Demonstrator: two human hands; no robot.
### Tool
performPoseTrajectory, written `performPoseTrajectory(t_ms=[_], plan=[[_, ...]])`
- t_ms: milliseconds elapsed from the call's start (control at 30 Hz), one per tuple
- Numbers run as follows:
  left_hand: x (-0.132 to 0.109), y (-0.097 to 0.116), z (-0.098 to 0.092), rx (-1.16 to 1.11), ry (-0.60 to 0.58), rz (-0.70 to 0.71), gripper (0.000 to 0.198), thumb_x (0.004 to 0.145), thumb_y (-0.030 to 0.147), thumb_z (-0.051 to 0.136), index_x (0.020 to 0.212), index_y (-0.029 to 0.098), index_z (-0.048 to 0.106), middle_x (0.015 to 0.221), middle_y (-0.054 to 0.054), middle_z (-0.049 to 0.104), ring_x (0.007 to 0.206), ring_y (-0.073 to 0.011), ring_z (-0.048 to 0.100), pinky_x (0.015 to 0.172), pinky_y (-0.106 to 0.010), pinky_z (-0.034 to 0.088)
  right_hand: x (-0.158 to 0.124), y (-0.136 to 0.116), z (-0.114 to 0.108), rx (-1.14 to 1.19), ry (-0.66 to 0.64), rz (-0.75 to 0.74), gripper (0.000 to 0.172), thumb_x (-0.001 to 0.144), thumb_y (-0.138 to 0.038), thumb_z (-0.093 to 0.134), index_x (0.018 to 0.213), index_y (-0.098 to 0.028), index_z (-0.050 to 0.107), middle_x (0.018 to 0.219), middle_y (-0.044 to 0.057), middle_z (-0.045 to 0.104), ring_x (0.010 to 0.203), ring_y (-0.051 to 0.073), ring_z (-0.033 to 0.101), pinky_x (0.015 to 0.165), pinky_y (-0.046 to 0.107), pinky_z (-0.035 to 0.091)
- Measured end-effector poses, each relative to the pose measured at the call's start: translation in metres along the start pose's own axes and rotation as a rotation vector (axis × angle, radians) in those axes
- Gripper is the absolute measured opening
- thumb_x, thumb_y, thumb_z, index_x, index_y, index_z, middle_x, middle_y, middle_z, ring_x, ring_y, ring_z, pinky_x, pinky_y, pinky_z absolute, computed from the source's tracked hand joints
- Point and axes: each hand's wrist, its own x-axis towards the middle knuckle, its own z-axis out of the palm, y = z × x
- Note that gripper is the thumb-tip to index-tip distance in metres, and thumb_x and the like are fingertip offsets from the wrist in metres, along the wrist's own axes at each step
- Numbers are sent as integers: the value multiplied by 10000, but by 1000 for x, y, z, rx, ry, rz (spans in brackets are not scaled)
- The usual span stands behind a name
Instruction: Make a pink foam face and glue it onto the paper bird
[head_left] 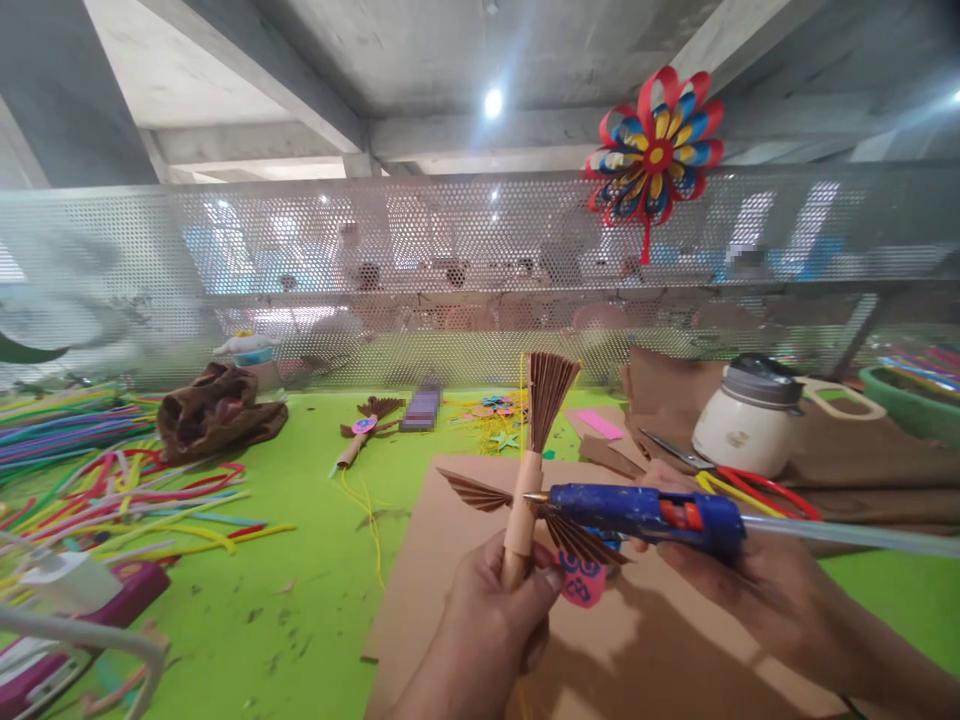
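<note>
My left hand [499,620] is closed round the lower end of a tan rolled-paper tube [526,490]. A pleated brown paper fan [551,395] rises from the tube's top, and pleated wings [476,490] stick out at its sides. In my right hand [757,590] is a blue hot glue gun [637,512], a long clear glue stick trailing from its back. The gun's metal tip meets the tube, or lies just in front of it, at wing height. Below the right wing shows a pink paper piece with blue drawn marks [581,580], partly hidden by my left thumb.
Under my hands lies a cardboard sheet [427,560] on the green table. A similar paper figure [364,430] lies behind, left. Coloured pipe cleaners [180,500] and a power strip [127,600] are left; scissors [675,450] and a cream lidded mug [746,420] are right.
</note>
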Motion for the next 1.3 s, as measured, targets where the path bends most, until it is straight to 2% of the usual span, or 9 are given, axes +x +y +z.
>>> performPoseTrajectory(t_ms=[133, 300, 500, 700, 900, 1033, 1133, 1233, 1300], plan=[[-2, 1, 0, -2, 6, 59, 230, 704, 302, 637, 741, 180, 446, 418, 109, 342, 323, -19, 226, 338, -162, 164, -1, -3, -3, -29, -12, -48, 415, 878, -391, 425, 1257, -246, 511, 1017, 70, 696, 1100, 251, 576, 968, 374, 435], [-7, 4, 0, -14, 7, 55, 213, 729, 278, 631, 781, 178, 450, 440, 101, 363, 339, -18, 228, 351, -161, 153, 2, -8, -5, -83, -28, -105, 412, 887, -376, 412, 1272, -253, 492, 990, 67, 705, 1054, 241, 608, 972, 393, 430], [-7, 5, 1, -47, -40, 28, 225, 720, 287, 638, 760, 172, 448, 427, 105, 335, 329, -14, 208, 346, -167, 135, 2, -1, -3, 21, -64, -34, 376, 893, -352, 417, 1243, -270, 526, 993, 41, 710, 1029, 222, 620, 979, 369, 428], [-8, 8, 1, -104, -73, -11, 262, 682, 282, 664, 769, 173, 443, 433, 109, 327, 336, -10, 186, 349, -170, 116, -3, -3, -1, 155, 20, 85, 355, 868, -368, 471, 1187, -255, 576, 1024, 44, 701, 1035, 224, 617, 954, 336, 450], [-8, 9, 2, -114, -74, -6, 239, 693, 257, 660, 756, 166, 448, 434, 103, 329, 338, -7, 195, 353, -176, 111, -2, -1, -2, 144, -62, 34, 374, 878, -368, 449, 1223, -265, 552, 1030, 46, 698, 1065, 224, 596, 981, 362, 424], [-7, 7, 2, -112, -89, -23, 246, 698, 261, 662, 773, 167, 448, 441, 102, 337, 336, -5, 195, 351, -177, 108, -1, 5, 1, 120, 47, 61, 417, 833, -379, 524, 1231, -258, 550, 984, 58, 704, 1022, 239, 617, 940, 378, 461], [-9, 7, 2, -119, -91, -26, 248, 701, 264, 660, 775, 167, 444, 440, 104, 333, 336, -5, 200, 352, -176, 110, -1, 1, 0, 120, 117, 96, 423, 825, -404, 530, 1212, -239, 567, 993, 64, 696, 1024, 237, 609, 936, 359, 464], [-9, 7, 1, -130, -93, -22, 251, 699, 268, 661, 775, 168, 443, 438, 104, 338, 333, -4, 198, 351, -175, 111, 0, -6, -2, 134, 6, 125, 383, 860, -394, 475, 1199, -245, 573, 918, 41, 703, 930, 216, 638, 882, 328, 503], [-8, 6, 0, -133, -102, -31, 267, 683, 280, 673, 761, 171, 442, 428, 103, 341, 324, -6, 199, 344, -179, 109, 2, -7, -3, 158, -79, 71, 365, 876, -381, 448, 1195, -253, 571, 902, 35, 705, 978, 217, 621, 891, 325, 497]])
